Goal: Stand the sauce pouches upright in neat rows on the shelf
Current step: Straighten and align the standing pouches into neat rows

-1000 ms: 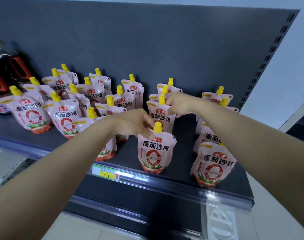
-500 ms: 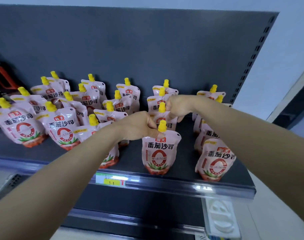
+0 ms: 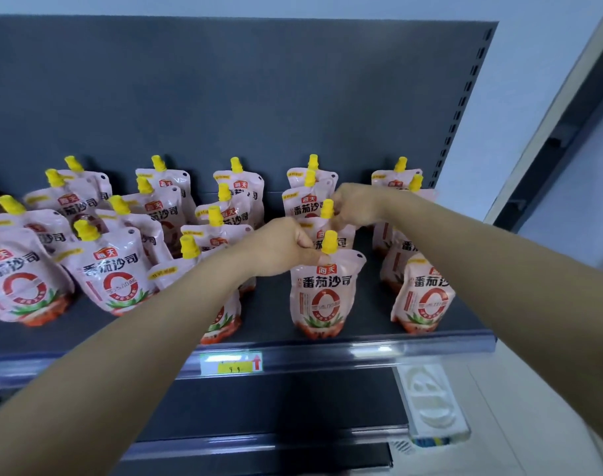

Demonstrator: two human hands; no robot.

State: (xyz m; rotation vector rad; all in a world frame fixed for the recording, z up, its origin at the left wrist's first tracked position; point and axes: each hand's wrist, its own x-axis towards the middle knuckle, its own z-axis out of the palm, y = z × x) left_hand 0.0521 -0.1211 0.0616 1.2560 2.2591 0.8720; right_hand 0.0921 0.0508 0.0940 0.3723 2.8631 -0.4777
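Your left forearm (image 3: pixel 149 334) hides most of a front pouch (image 3: pixel 224 322); your right forearm (image 3: pixel 482 259) covers the right column's middle pouches (image 3: pixel 396 266). The leftmost pouch (image 3: pixel 15 286) is cut off by the edge. The price tag (image 3: pixel 230 364) digits blur.

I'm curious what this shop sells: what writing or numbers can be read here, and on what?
"海天": red logo on each pink plastic sauce pouch with a yellow cap.
"番茄沙司": big black characters below it.
Smaller print lower on the pouches: too blurred.
Yellow price tag on the shelf edge: digits too blurred.
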